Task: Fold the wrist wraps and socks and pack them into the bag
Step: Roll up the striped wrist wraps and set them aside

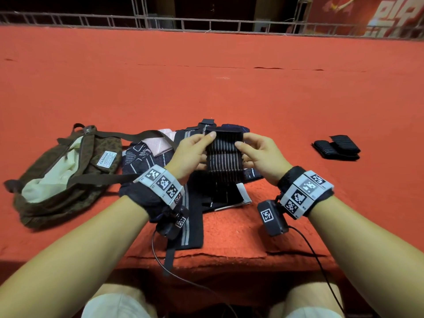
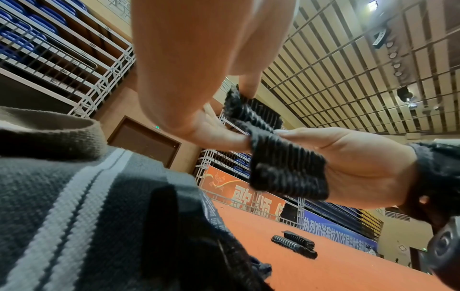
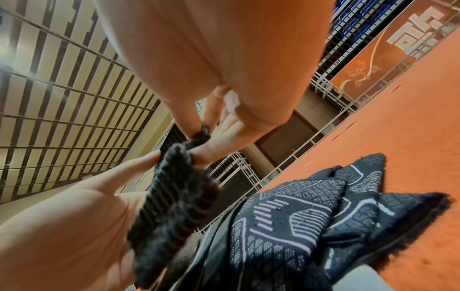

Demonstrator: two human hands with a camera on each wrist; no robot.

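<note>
Above the pile of socks (image 1: pixel 146 157), both hands — left hand (image 1: pixel 192 152) and right hand (image 1: pixel 261 154) — pinch a ribbed wrist wrap (image 1: pixel 226 154) by its edges, mid-fold. Two folded wraps (image 1: pixel 336 148) lie well apart to the right; the bag (image 1: pixel 62 177) gapes open, seemingly nothing packed yet.

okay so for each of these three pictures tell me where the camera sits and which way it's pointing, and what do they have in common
Head: worn on the head, looking forward and down at the red carpet; both forearms, left hand and right hand show, pinching the black ribbed wrist wrap, olive open bag at left.
Left wrist: under the left hand, looking up towards ceiling and railings; right hand opposite.
Right wrist: under the right hand, looking up; left hand opposite, patterned navy sock below.
Shared: all show the wrap; head and left wrist show folded black wraps.
</note>
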